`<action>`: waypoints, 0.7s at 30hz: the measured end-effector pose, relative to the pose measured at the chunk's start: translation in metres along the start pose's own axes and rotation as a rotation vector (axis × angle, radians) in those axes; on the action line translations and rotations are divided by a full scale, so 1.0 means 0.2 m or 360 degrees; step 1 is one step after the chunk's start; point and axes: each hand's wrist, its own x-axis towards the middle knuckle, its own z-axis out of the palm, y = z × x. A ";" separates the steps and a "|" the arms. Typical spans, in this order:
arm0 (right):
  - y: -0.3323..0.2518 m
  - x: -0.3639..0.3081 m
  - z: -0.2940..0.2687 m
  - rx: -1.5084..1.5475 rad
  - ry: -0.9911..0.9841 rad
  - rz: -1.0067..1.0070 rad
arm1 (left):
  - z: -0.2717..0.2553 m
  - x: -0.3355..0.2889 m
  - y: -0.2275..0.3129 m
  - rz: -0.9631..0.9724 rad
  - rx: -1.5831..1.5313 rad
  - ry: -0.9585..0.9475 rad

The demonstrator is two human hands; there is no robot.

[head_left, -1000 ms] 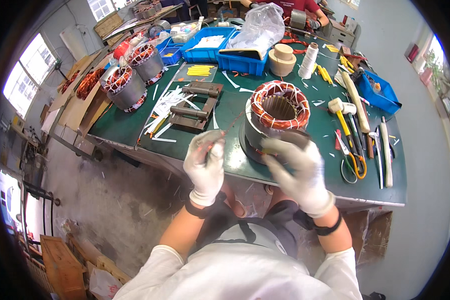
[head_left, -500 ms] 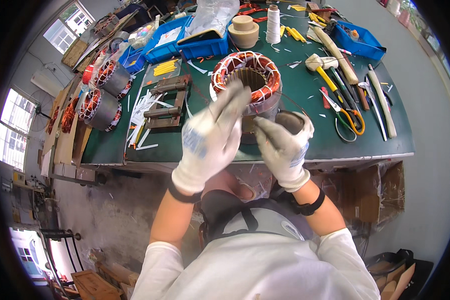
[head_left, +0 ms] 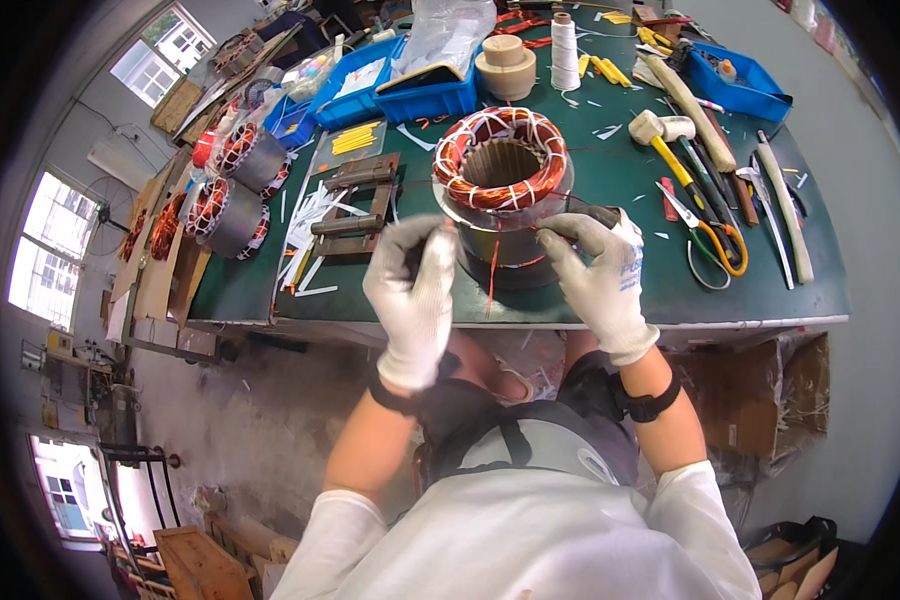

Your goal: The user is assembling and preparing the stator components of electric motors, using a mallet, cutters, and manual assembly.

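Observation:
In front of me on the bench stands a motor stator [head_left: 510, 235], a grey metal cylinder crowned by a ring of copper-red windings laced with white cord. A thin red wire [head_left: 492, 272] hangs down its front side. My left hand [head_left: 412, 295], in a white and grey work glove, is closed in a pinch just left of the stator; what its fingertips hold is too small to make out. My right hand [head_left: 602, 275], gloved alike, pinches at the stator's right front, where a thin reddish wire appears to reach its fingertips.
Left of the stator lie a steel clamp-like fixture [head_left: 355, 205], white paper strips [head_left: 305, 235] and yellow sleeves [head_left: 355, 138]. Scissors [head_left: 715, 240], mallets [head_left: 660, 140] and rods lie right. Blue bins [head_left: 430, 98] and a cord spool [head_left: 565, 55] stand behind. More stators [head_left: 232, 222] sit far left.
My left hand has come down and left from before the winding ring, its fingers now pinched. My right hand has shifted slightly right. The stator's front and hanging wire now show.

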 end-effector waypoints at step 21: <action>-0.24 -0.08 -0.37 0.0221 0.0124 0.0143 | 0.11 -0.08 -0.02 -0.1846 -0.1525 -0.0007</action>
